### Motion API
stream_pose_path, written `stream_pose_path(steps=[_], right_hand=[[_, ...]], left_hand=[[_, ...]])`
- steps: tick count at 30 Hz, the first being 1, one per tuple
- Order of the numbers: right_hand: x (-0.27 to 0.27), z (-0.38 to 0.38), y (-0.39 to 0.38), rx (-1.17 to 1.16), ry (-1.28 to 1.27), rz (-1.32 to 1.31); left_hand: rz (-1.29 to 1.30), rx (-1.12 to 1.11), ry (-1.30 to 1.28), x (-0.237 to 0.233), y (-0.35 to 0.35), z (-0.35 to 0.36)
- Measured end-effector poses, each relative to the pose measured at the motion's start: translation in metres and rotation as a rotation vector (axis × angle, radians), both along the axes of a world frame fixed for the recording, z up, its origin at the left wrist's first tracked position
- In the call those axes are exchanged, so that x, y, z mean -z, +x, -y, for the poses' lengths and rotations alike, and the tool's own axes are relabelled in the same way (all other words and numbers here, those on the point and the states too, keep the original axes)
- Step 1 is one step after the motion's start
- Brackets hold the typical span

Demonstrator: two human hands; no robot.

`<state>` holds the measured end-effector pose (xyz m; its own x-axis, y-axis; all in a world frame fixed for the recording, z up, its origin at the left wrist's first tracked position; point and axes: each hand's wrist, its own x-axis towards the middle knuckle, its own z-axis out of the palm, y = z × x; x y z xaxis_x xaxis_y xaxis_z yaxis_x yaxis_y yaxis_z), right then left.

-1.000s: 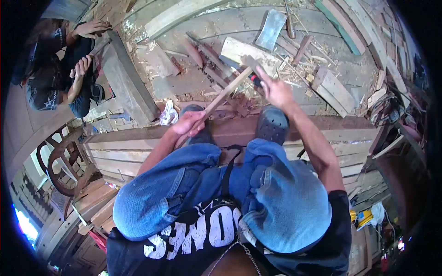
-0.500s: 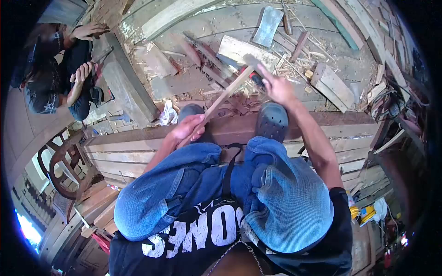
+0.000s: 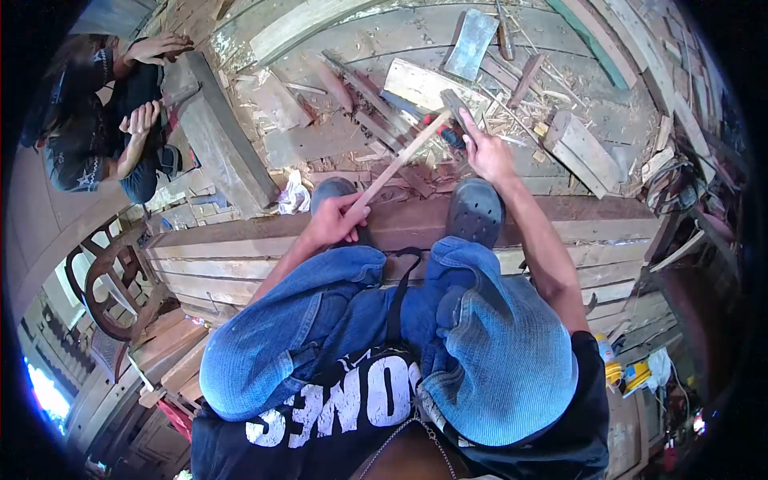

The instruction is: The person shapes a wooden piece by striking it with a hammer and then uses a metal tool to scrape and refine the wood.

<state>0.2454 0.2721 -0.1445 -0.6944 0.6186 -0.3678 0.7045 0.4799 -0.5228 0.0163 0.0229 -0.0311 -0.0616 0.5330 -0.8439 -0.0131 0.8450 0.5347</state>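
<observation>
My left hand (image 3: 338,221) is closed round the lower end of a slim wooden stick (image 3: 392,170), which slants up and to the right. At the stick's upper end my right hand (image 3: 488,157) grips a flat, dark grey tool (image 3: 454,104), its fingers wrapped on the lower part. The tool lies close against the stick's tip; whether they touch I cannot tell. Behind them on the floor are a red-and-black handle (image 3: 450,133) and a pale wood block (image 3: 416,83).
Wood scraps and shavings cover the floor ahead. A grey metal-like plate (image 3: 469,45) lies beyond. A thick beam (image 3: 224,140) stands at left, beside another person (image 3: 96,120) seated there. A cut block (image 3: 582,150) is at right. Stacked planks (image 3: 216,276) lie below my feet.
The tool in my right hand has turned more upright and moved slightly right. My left hand has shifted a little right with the stick, whose upper end moved right too.
</observation>
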Motion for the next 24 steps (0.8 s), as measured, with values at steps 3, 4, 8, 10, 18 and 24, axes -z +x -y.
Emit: stream_pose_path(steps=[3,4,8,10,18,24], right_hand=[[0.001,0.0,0.001,0.034,-0.052,-0.015],[0.0,-0.001,0.001,0.01,-0.04,-0.058],[-0.005,-0.005,-0.001,-0.074,-0.018,-0.092],[-0.007,-0.017,0.0,-0.02,-0.086,-0.06],[-0.01,-0.021,-0.01,-0.06,-0.133,0.098],[-0.02,-0.026,-0.021,-0.06,-0.072,0.063]], left_hand=[[-0.044,0.04,-0.02,-0.004,0.003,-0.003],[-0.052,0.05,-0.015,-0.005,0.004,-0.003],[0.006,0.044,-0.026,0.003,0.002,-0.001],[0.096,-0.013,-0.034,0.008,-0.001,0.0],[0.211,-0.092,-0.007,0.014,-0.007,0.002],[0.356,-0.195,0.018,0.027,-0.021,0.005]])
